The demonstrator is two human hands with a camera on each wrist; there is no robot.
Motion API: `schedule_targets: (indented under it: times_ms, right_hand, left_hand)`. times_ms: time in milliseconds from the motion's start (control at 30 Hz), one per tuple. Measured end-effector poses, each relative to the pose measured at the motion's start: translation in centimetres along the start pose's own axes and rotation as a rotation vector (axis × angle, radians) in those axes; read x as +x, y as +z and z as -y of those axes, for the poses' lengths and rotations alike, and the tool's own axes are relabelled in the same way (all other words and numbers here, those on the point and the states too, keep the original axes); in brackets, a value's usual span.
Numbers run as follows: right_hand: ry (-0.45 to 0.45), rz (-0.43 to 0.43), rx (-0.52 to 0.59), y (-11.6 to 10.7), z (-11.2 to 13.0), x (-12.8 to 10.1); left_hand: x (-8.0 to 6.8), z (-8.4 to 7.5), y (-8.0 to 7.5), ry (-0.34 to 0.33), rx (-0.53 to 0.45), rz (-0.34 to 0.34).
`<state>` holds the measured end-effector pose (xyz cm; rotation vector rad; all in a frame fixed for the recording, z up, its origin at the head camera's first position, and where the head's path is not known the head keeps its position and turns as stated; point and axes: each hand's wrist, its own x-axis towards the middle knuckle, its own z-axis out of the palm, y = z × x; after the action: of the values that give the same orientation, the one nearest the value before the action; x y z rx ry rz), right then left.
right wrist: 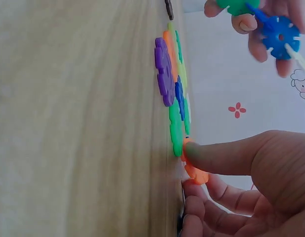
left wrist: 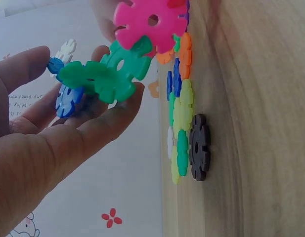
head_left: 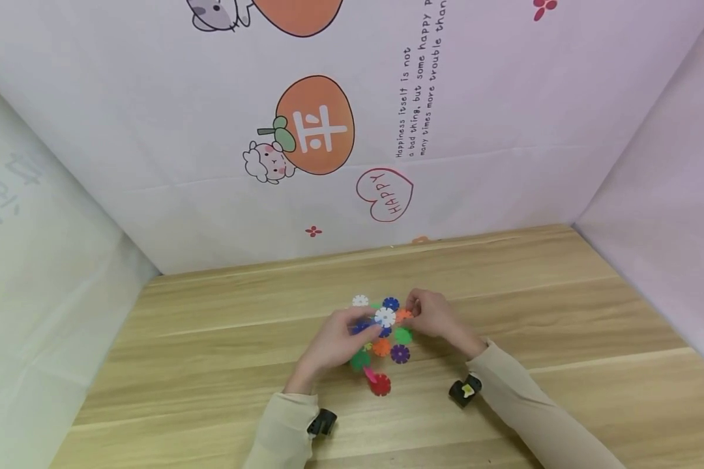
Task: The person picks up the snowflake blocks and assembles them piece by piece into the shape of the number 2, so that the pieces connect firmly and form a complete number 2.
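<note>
My left hand [head_left: 334,340] holds a joined chain of plastic snowflake discs above the table; its thumb presses a blue disc [left wrist: 55,65] in the left wrist view. Two green discs [left wrist: 123,75] and a pink disc [left wrist: 136,27] follow along the chain, and a red disc [head_left: 381,385] hangs at its near end. A white disc [head_left: 385,317] stands at the top of it. To the right, my right hand [head_left: 439,316] pinches an orange disc [right wrist: 197,174] between thumb and fingers, low at the table top.
Loose discs lie in a cluster under the chain, among them a purple one [head_left: 400,354], a bright green one [right wrist: 176,131] and a black one [left wrist: 199,147]. The wooden table [head_left: 211,365] meets a printed white cloth wall [head_left: 223,221] behind.
</note>
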<state>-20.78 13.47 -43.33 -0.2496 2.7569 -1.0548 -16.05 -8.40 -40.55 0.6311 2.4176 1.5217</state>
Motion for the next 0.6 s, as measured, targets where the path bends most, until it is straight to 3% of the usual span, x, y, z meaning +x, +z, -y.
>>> schedule_targets:
  times_ms: [333,600]
  right_hand:
    - [-0.045,-0.052,0.131,-0.6,-0.5,-1.1]
    - [-0.180,-0.099,0.264,-2.1,0.7,-2.3]
  left_hand:
    - [0.1,0.0,0.1,-0.053,-0.025,0.037]
    - [0.4,0.5,0.3,-0.013,0.010,0.053]
